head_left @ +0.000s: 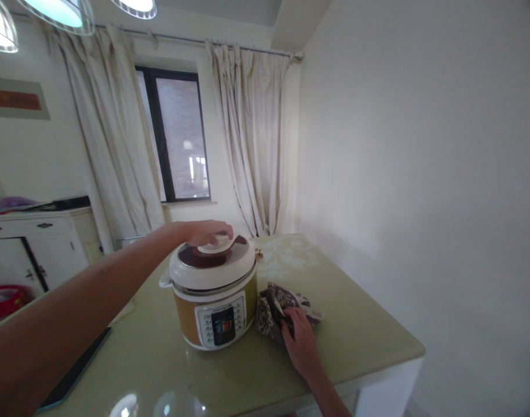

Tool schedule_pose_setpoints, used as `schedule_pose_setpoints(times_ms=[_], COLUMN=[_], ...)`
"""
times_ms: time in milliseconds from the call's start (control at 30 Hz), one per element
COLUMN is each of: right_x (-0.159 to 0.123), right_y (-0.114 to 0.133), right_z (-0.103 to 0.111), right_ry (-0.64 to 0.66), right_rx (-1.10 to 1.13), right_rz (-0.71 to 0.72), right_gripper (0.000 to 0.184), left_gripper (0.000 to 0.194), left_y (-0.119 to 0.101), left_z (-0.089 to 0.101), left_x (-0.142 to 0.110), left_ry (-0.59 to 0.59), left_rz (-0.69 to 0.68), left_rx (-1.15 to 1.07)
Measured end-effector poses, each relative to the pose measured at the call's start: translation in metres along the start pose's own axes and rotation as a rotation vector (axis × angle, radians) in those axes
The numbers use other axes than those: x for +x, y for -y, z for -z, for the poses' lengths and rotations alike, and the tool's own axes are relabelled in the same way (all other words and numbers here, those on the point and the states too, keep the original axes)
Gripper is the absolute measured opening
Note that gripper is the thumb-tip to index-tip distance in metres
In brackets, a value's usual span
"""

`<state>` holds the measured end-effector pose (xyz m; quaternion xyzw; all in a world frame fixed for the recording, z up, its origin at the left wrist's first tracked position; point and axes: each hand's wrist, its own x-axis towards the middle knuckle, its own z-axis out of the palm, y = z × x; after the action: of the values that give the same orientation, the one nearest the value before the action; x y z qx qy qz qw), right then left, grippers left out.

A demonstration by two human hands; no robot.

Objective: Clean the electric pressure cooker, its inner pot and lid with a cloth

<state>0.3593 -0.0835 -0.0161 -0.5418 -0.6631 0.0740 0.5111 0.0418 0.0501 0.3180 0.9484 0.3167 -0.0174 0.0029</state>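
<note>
An electric pressure cooker point(215, 301) with a white lid, gold-brown sides and a button panel stands upright on the pale green tabletop point(334, 330). My left hand point(210, 233) reaches across from the left and grips the white handle point(216, 246) on top of the lid, which sits on the cooker. Right beside the cooker lies a crumpled brown-and-white patterned cloth point(273, 318). My right hand point(298, 333) has its fingers closed on the cloth's folds, some of the fingertips hidden in it.
A dark flat device point(76, 370) lies at the table's left, partly behind my left forearm. White wall point(421, 174) runs along the right side. At the far left are a white cabinet point(56, 240) and a red basin point(6, 301). Curtains point(256, 133) hang behind the table.
</note>
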Motion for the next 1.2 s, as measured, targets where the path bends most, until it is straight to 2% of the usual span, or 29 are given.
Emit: schedule_pose_setpoints(times_ms=[233, 433, 600, 667, 833, 900, 1067, 1200], right_x=[-0.001, -0.001, 0.0, 0.0, 0.001, 0.002, 0.003, 0.002], right_y=[0.0, 0.002, 0.002, 0.002, 0.002, 0.003, 0.004, 0.004], right_z=[0.0, 0.002, 0.003, 0.003, 0.003, 0.005, 0.006, 0.006], right_ry=[-0.001, 0.008, 0.006, 0.005, 0.001, 0.005, 0.029, 0.034], right_rx=[0.021, 0.022, 0.012, 0.011, 0.002, -0.003, 0.011, 0.022], right_rz=[-0.021, -0.016, -0.005, -0.009, -0.01, -0.01, -0.02, -0.037], right_gripper=[0.022, 0.021, 0.021, 0.021, 0.021, 0.021, 0.021, 0.022], left_gripper=[0.047, 0.053, 0.055, 0.052, 0.059, 0.054, 0.039, 0.04], left_y=[-0.004, 0.006, 0.009, 0.003, -0.019, -0.023, -0.021, -0.015], left_z=[-0.005, -0.011, -0.013, -0.015, -0.029, -0.037, -0.05, -0.05], left_x=[0.0, 0.001, 0.0, -0.001, 0.002, 0.003, 0.004, 0.001], left_ry=[0.011, -0.001, 0.001, -0.034, -0.155, -0.218, -0.311, -0.334], left_rz=[0.001, 0.041, 0.082, 0.151, 0.437, 0.469, 0.315, 0.21], left_rx=[0.016, 0.016, -0.07, -0.053, 0.092, 0.16, 0.227, 0.195])
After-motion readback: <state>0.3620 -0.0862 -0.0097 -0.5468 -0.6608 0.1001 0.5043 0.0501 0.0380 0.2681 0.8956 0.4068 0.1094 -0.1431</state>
